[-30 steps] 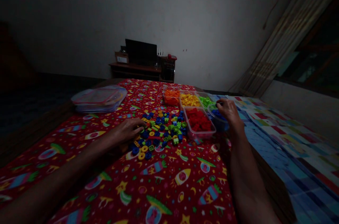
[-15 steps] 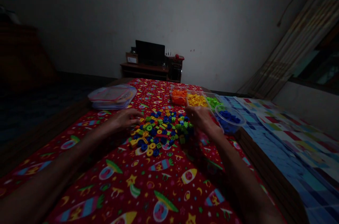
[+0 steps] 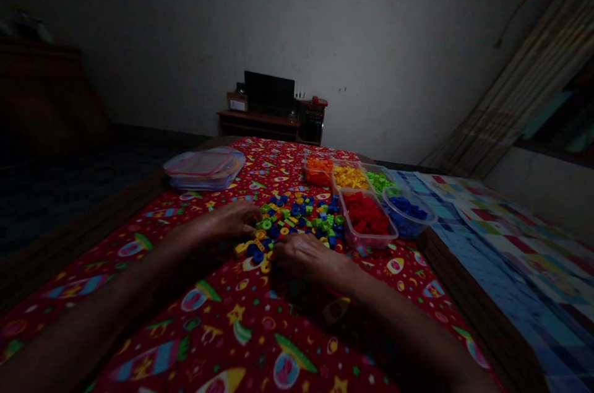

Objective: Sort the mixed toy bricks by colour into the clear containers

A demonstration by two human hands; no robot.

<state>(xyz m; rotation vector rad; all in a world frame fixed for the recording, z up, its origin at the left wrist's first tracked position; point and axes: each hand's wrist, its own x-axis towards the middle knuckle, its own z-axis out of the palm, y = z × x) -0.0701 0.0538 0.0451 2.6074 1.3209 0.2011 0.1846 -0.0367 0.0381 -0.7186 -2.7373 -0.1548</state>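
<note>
A heap of small blue, green, yellow and orange plastic blocks [image 3: 297,220] lies on a red patterned cloth [image 3: 260,331]. My left hand [image 3: 229,221] rests at the heap's left edge, its fingers curled on the blocks; whether it holds one is hidden. At the heap's near edge my right hand [image 3: 304,255] lies palm down, fingers bent over blue and yellow pieces. Right of the heap stand clear tubs: red blocks [image 3: 367,217], blue blocks [image 3: 408,212], and behind them orange [image 3: 317,170], yellow [image 3: 349,177] and green [image 3: 380,181].
A stack of clear lids [image 3: 205,167] lies at the back left of the cloth. A blue checked mat [image 3: 501,269] lies right of the table's edge. A dark desk with a screen [image 3: 269,109] stands against the far wall. The room is dim.
My right hand has come from the blue tub at the right, across the heap, down to its near edge. The left hand has stayed at the heap's left side. The view shifted slightly.
</note>
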